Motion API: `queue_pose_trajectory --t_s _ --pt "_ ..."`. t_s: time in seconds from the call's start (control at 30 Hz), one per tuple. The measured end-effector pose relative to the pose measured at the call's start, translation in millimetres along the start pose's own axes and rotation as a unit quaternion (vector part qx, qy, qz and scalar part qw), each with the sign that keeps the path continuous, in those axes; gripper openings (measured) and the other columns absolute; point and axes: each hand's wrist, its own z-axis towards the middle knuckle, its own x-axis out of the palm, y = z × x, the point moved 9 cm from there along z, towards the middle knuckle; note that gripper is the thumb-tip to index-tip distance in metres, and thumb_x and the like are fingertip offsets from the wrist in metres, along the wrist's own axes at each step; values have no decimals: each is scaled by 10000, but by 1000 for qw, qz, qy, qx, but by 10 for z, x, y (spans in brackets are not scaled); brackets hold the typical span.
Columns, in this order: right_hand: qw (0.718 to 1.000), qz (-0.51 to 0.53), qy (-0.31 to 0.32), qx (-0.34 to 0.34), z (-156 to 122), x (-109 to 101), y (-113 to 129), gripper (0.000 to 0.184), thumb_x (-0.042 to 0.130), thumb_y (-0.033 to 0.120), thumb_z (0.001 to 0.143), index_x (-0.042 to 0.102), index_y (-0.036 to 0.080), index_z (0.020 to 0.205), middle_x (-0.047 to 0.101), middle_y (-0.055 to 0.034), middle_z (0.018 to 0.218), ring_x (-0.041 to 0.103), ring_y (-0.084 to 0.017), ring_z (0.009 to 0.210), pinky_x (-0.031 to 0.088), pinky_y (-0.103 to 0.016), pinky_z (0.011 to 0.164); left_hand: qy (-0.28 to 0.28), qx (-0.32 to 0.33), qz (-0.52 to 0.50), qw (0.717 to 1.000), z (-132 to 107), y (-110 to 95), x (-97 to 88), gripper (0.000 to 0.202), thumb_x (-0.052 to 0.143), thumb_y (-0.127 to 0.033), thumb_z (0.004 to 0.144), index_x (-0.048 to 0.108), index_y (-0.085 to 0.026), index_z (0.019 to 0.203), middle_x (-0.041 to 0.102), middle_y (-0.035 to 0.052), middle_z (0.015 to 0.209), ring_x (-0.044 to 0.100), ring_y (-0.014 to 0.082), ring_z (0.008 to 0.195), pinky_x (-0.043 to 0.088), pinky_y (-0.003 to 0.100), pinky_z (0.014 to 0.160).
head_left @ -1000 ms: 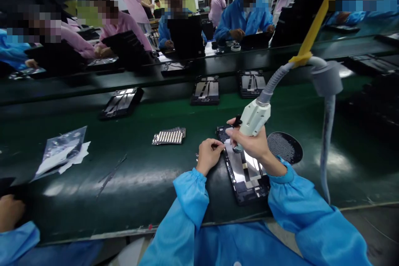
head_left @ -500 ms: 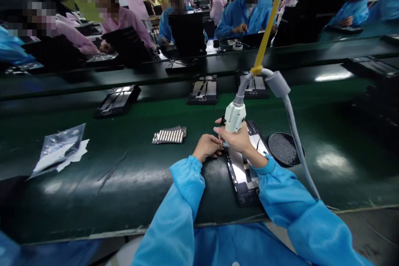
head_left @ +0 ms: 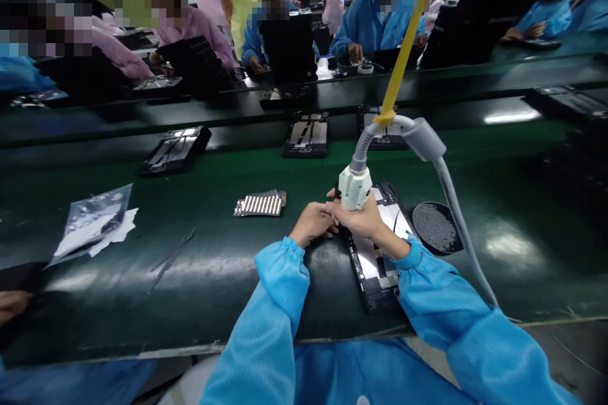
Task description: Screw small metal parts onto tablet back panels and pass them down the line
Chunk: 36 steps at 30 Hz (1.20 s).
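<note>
My right hand (head_left: 360, 218) is wrapped round a pale electric screwdriver (head_left: 355, 188), which hangs from a yellow strap and has a grey cable at its top. Its lower end is hidden by my fingers. Beneath that hand lies an opened tablet (head_left: 375, 285) with white battery panels and a black frame. At the tablet's upper left edge, my left hand (head_left: 315, 223) has its fingers pinched together close by the right fingers. Whatever may be between them is too small or hidden. A round black dish (head_left: 434, 228) of tiny screws stands just right of the tablet.
A stack of small circuit boards (head_left: 259, 204) lies left of my hands. Further left are black strips (head_left: 171, 259) and a clear plastic bag (head_left: 92, 221). Opened tablets (head_left: 305, 135) stand along the back. Co-workers sit across the bench; another person's hand (head_left: 13, 305) shows at left.
The screwdriver now sits lower and more upright in my right hand, which covers its tip. My left hand stays by the tablet's edge. Another person's hand has come in at the left.
</note>
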Motion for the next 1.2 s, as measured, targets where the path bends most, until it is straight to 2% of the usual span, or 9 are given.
queue_pose_trajectory --t_s 0.2,0.3,0.43,0.5,0.6,0.73,0.83,0.97,1.2 --pt "1000 9 12 1 -37 61 -52 187 683 281 713 628 157 842 554 40 499 534 -122 442 469 -272 490 -138 40 76 987 -363 73 -807 107 637 -253 735 683 -156 735 680 39 651 634 145 585 487 243 560" --pt "999 44 14 8 -27 74 -8 229 698 307 723 642 153 883 535 52 494 514 -110 422 457 -267 464 -190 47 135 971 -561 188 -955 135 687 -290 694 706 -175 763 687 47 680 631 176 628 472 275 615" --pt "996 93 -4 1 -59 -148 316 388 795 317 639 642 150 954 552 55 520 508 -99 425 450 -256 434 -233 55 276 931 -612 242 -844 234 710 -366 693 707 -199 856 700 64 821 643 207 798 454 288 704" --pt "996 87 -12 -14 -105 -395 533 445 827 295 595 639 156 973 562 57 528 513 -97 428 457 -253 431 -222 67 317 920 -561 227 -764 169 690 -352 707 702 -208 797 700 58 829 640 204 813 446 282 707" --pt "998 44 -49 -26 -192 -917 717 342 817 285 613 644 172 886 564 54 530 527 -101 433 464 -255 425 -198 80 309 927 -488 205 -753 166 703 -368 660 691 -216 726 704 38 767 637 198 717 444 277 650" --pt "989 17 -141 -40 -273 -1675 572 248 790 291 644 617 178 780 548 58 471 526 -114 383 455 -265 394 -182 64 275 942 -422 231 -824 306 703 -497 589 687 -217 710 620 -8 509 566 183 492 400 271 494" --pt "972 37 -230 -38 -291 -2088 252 243 776 270 619 593 176 747 522 73 422 509 -116 343 443 -261 374 -192 51 229 953 -440 268 -813 413 678 -571 576 690 -196 750 613 0 488 585 196 510 406 266 480" --pt "952 62 -299 -24 -251 -2229 -104 235 755 256 592 576 174 721 512 77 424 508 -110 343 434 -249 376 -204 76 185 958 -519 293 -649 491 665 -612 591 702 -189 840 705 38 679 646 210 642 480 274 575" --pt "959 44 -279 1 -148 -2080 -216 225 740 256 591 587 163 726 528 67 449 509 -103 361 416 -238 377 -141 107 172 969 -618 368 -230 397 647 -576 660 711 -202 777 718 42 740 651 193 625 518 274 598"
